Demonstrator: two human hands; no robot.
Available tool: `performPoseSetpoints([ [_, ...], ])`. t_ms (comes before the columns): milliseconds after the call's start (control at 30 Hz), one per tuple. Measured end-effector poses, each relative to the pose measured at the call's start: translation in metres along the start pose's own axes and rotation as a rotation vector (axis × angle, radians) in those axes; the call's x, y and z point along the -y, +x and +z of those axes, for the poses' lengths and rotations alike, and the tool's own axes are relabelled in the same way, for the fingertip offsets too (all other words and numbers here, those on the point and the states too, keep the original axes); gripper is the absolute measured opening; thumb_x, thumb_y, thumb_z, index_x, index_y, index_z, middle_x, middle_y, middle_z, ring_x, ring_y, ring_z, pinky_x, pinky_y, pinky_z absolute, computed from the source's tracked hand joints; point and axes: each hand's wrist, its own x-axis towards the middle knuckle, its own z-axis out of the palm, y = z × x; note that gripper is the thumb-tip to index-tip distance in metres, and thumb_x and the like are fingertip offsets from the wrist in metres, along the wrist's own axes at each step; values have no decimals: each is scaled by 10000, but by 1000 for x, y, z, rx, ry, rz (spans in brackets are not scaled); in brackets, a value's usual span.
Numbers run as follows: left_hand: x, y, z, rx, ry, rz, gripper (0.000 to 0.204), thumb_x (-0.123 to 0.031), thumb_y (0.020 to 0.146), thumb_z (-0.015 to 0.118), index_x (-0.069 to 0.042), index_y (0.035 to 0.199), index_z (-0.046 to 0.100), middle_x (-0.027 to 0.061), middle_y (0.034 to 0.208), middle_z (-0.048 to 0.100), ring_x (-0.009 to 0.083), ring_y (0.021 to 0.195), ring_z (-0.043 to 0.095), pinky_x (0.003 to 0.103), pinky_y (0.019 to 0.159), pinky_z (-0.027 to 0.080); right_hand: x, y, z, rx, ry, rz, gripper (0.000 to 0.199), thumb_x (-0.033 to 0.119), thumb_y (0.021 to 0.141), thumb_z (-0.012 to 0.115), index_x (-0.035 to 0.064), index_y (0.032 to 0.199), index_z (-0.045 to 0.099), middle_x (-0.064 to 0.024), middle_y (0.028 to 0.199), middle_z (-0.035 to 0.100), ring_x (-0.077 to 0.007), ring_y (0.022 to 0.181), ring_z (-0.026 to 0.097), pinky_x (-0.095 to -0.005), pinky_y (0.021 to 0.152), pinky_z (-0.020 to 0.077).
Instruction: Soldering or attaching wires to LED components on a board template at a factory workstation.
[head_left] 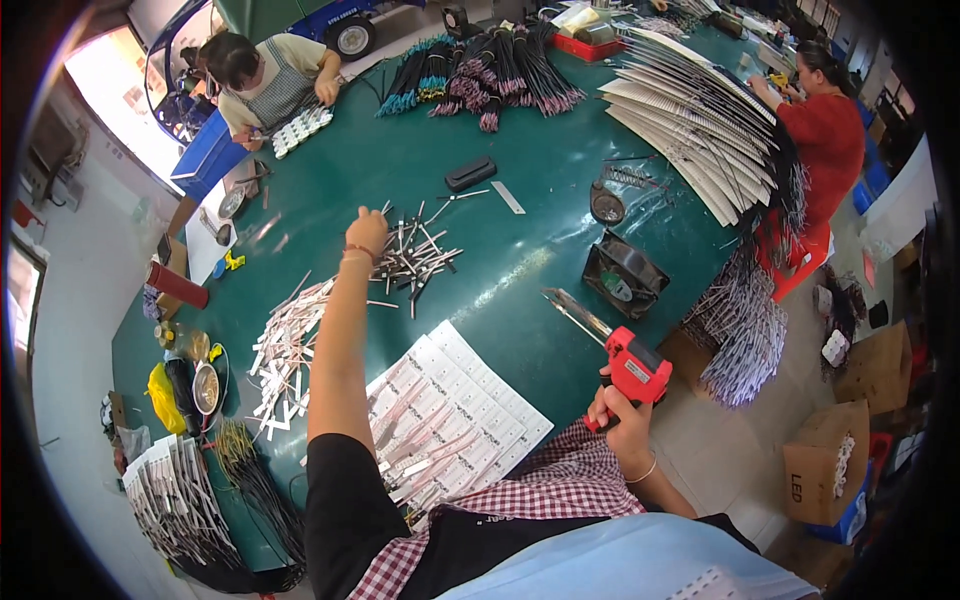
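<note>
My left hand (367, 230) is stretched far over the green table, at the edge of a loose pile of short wired strips (420, 252) with white and black ends. Its fingers are curled together; what they pinch, if anything, is too small to make out. In my right hand (622, 425), held near the table's front edge, is a red and black soldering gun (638, 368), its long metal tip pointing up and left. White printed sheets (515, 425) lie before me with rows of pink-wired strips on them. Left of my forearm spreads another heap of white strips (285, 350).
A black fan (625, 273) and a small round dish (606, 203) stand right of centre. A black case (470, 174) and a metal ruler (508, 197) lie beyond the pile. Stacked white sheets (690, 130) and wire bundles (500, 70) fill the far side. Two people work across the table.
</note>
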Motion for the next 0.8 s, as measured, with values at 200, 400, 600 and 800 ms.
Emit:
performPoseSetpoints([
  [200,-49,-30,-10,-8,-10,110,209,-182,880,423,-45,804,561,188,787,629,365,679,639,446,583,536,0,4,0,-52,-14,21,268,74,829,520,-19,1079,487,-62,600,492,-112,446,420,-277,479,404],
  [400,-66,-41,-76,-218,32,-55,173,-172,871,452,-51,781,536,137,604,608,301,586,638,406,497,501,5,2,2,-8,-55,-28,259,91,840,522,-9,1077,490,-62,585,478,-110,448,413,-271,481,406],
  [600,-42,-96,-139,-235,-1487,-369,176,-178,876,416,-108,775,542,-27,651,504,36,494,363,198,440,256,0,-5,-5,22,-61,-16,258,84,851,496,-3,1092,466,-59,597,477,-108,451,405,-274,476,400],
  [800,-29,-179,-110,-148,-1418,-464,201,-213,876,464,-82,804,598,-30,669,526,44,577,418,202,493,294,0,-12,1,103,-51,2,244,56,855,466,-5,1090,452,-44,610,452,-98,476,397,-265,496,407],
])
